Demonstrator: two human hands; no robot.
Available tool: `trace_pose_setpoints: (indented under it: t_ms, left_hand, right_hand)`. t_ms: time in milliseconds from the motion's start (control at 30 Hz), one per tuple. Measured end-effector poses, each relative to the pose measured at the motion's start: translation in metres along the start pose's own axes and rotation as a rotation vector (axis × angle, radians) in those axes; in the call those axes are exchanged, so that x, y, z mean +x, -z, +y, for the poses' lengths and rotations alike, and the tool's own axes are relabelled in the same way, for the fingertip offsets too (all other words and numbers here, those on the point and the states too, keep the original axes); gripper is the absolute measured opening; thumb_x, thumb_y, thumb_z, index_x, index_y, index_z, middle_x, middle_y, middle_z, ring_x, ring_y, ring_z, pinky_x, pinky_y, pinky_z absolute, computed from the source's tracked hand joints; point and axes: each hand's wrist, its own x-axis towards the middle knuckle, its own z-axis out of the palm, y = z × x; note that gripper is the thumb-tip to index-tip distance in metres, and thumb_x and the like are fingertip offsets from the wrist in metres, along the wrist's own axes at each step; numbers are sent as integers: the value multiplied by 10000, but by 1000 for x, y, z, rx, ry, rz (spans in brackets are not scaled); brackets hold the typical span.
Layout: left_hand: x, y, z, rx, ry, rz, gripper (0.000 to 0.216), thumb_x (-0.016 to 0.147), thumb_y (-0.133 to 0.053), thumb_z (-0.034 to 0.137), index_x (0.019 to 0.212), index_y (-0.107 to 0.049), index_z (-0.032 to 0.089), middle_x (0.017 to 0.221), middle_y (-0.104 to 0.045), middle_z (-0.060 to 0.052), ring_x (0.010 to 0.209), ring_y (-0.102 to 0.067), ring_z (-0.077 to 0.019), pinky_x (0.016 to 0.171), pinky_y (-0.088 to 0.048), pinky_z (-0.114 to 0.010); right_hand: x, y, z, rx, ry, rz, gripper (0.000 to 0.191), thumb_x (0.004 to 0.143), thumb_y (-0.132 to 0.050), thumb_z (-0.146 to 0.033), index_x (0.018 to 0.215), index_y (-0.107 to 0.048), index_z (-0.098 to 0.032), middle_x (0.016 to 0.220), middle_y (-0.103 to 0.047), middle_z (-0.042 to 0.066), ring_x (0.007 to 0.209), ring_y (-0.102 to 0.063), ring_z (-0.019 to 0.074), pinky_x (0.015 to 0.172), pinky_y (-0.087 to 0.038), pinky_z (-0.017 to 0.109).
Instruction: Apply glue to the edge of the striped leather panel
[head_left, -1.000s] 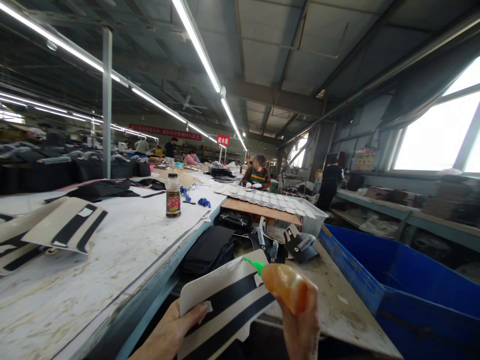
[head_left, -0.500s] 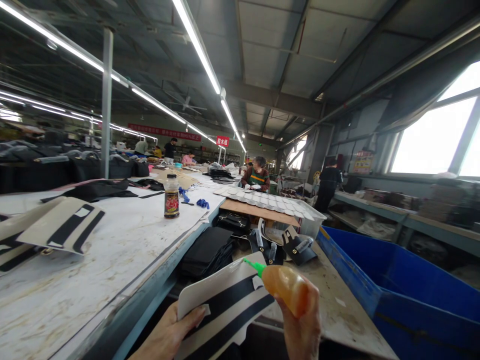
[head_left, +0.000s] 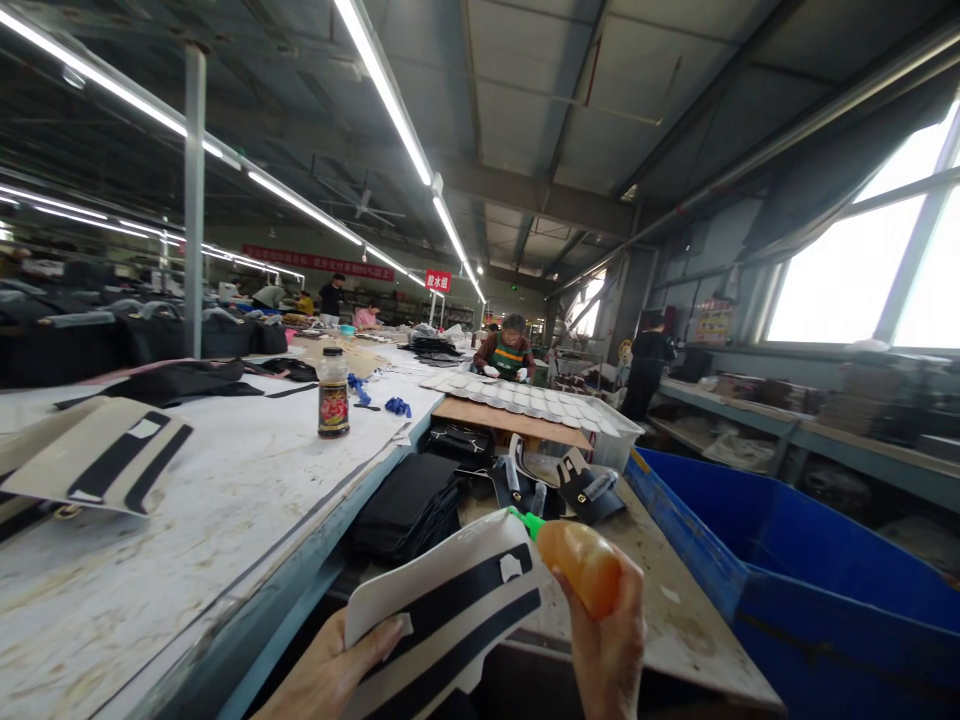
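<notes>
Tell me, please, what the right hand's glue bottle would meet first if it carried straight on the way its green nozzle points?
Probably the cream panel with black stripes in the left hand: the nozzle of the bottle in the right hand sits at its upper edge.

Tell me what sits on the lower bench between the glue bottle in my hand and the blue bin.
In the head view, only bare, stained bench top lies between the glue bottle and the blue bin.

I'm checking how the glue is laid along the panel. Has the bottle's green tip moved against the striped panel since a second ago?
Yes. The green tip has moved to the far right corner of the striped panel, off the black stripe.
</notes>
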Motion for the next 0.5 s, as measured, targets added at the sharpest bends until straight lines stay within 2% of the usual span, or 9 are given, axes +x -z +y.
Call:
trace_pose_setpoints:
  t_ms: [167,333,500]
  left_hand:
    - [-2,-2,2,-80,-29,-71,730,487,-875,680,1025,-647,242,901,-808,38,943,-734,-256,865,-587,-310]
    - [7,1,-6,-100,-11,-39,821,539,-855,684,1152,-577,213,936,-808,19,1057,-724,-307,907,-587,-366]
    - [5,-2,-3,-111,-14,-22,821,587,-859,630,1198,-530,190,898,-807,15,1007,-736,-302,884,-592,-367]
  right_hand:
    - [0,3,-1,-29,-22,17,574,748,-724,-632,1108,-600,-203,993,-685,74,875,-641,271,819,-519,421]
    - [-6,-1,5,0,-9,28,564,711,-740,-658,1045,-625,-219,955,-672,54,856,-625,260,752,-522,372]
    - [-6,-4,10,21,9,19,560,734,-729,-640,1083,-614,-217,964,-680,53,837,-632,251,754,-535,386]
